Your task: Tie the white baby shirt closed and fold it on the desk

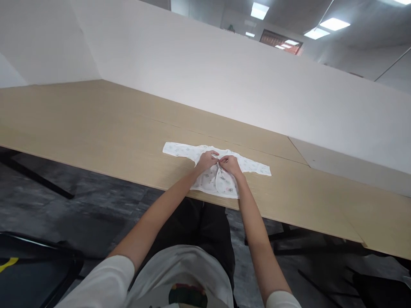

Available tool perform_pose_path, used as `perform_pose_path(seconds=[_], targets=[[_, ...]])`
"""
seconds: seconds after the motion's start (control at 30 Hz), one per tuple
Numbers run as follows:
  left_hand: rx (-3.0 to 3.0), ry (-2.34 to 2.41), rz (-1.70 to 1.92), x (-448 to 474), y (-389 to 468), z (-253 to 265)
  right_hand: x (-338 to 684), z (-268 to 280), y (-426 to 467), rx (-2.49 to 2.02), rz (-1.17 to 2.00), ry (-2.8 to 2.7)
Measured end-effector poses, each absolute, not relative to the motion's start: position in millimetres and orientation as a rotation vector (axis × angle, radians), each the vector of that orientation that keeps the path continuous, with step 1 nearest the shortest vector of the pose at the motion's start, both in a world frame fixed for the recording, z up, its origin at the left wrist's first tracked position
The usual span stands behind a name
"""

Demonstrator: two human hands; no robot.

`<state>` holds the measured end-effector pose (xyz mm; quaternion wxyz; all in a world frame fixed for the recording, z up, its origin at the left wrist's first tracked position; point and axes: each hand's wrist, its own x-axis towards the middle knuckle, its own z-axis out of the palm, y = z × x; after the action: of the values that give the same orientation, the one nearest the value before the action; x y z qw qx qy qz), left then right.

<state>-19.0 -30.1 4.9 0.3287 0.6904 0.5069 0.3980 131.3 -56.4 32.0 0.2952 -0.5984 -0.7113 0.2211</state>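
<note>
A small white baby shirt (pixel 208 183) with a faint print lies on the wooden table, its two sleeves spread out to the sides. My left hand (pixel 207 160) pinches the shirt at its upper middle front. Right beside it, my right hand (pixel 230 164) has its fingers pressed together on the same spot of cloth. The fabric gathers and folds below the fingertips. Whether a tie or a fastener is between the fingers is too small to make out.
The long light-wood table (pixel 96 128) runs across the view, backed by a white partition (pixel 205 64). A dark chair (pixel 35 269) stands at the lower left, and another dark chair (pixel 379 288) at the lower right. Black table legs show underneath.
</note>
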Motion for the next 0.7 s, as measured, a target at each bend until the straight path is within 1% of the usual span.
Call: perform_pose_path(seconds=[0.13,0.33,0.47,0.57,0.7], targets=[[1.820,1.383,1.038,-18,-30,4,130,32,-56,-1.639,0.632,-1.851],[1.843,1.343,1.053,-18,-29,3,134,26,-49,-1.653,0.899,-1.656],[1.945,1.326,1.016,-19,-30,2,138,21,-46,-1.614,0.991,-1.591],[2.057,1.319,0.961,-19,-31,2,139,17,-45,-1.636,0.949,-1.616],[2.235,1.466,0.889,-19,-31,3,138,18,-46,-1.668,0.845,-1.669]])
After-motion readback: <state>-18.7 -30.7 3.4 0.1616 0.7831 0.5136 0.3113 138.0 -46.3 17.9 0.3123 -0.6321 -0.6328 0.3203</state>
